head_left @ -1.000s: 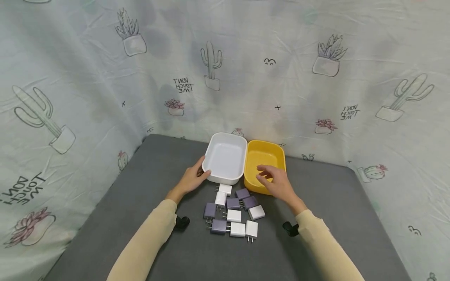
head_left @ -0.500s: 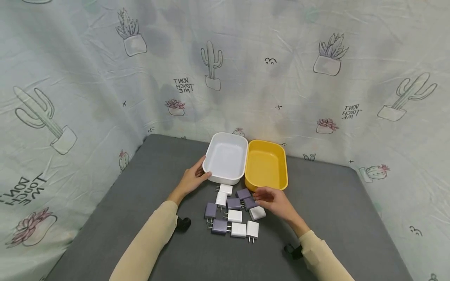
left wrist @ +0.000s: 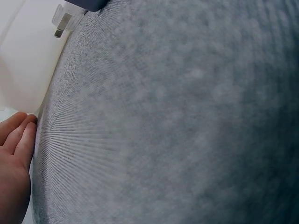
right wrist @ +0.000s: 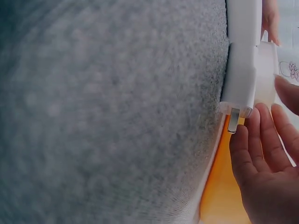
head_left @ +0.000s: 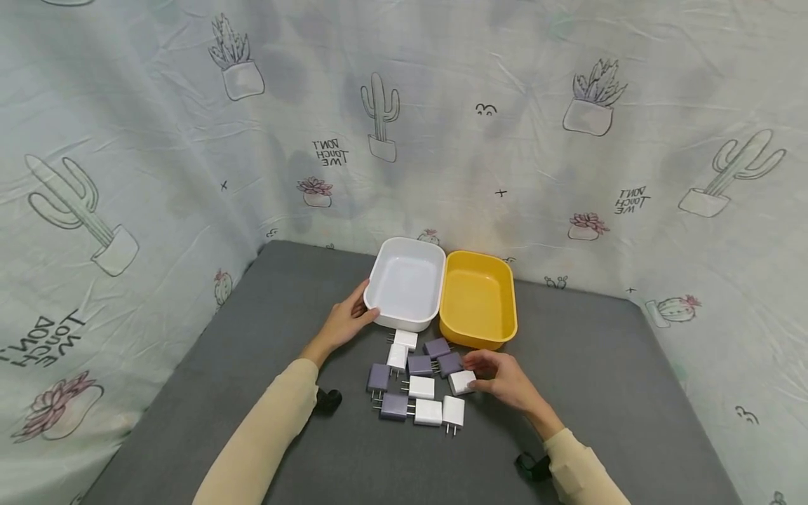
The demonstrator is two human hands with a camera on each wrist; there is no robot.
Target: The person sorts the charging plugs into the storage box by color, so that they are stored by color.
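My left hand (head_left: 344, 322) rests against the near left corner of a white plastic bin (head_left: 404, 324). Its thumb is at the front and its fingers lie along the left side; in the left wrist view those fingers (left wrist: 18, 140) look straight. Beside a white plug-in charger (head_left: 461, 382) is my right hand (head_left: 505, 379), thumb at the charger's right edge and fingers just beyond it. In the right wrist view the fingertips (right wrist: 254, 114) sit close to a charger's metal prong (right wrist: 233, 120), with the thumb spread apart from them. Whether they touch the charger is hard to tell.
A yellow bin (head_left: 477, 337) stands right against the white one. Several more chargers, white (head_left: 428, 413) and purple-grey (head_left: 394, 407), lie loosely grouped in front of the bins on the grey tabletop (head_left: 303, 449). Behind it hangs a cactus-print curtain (head_left: 442, 126).
My right hand has come out from over the yellow bin, down toward the near side, past the purple-grey chargers to the white charger at the right. The left hand stays at the white bin.
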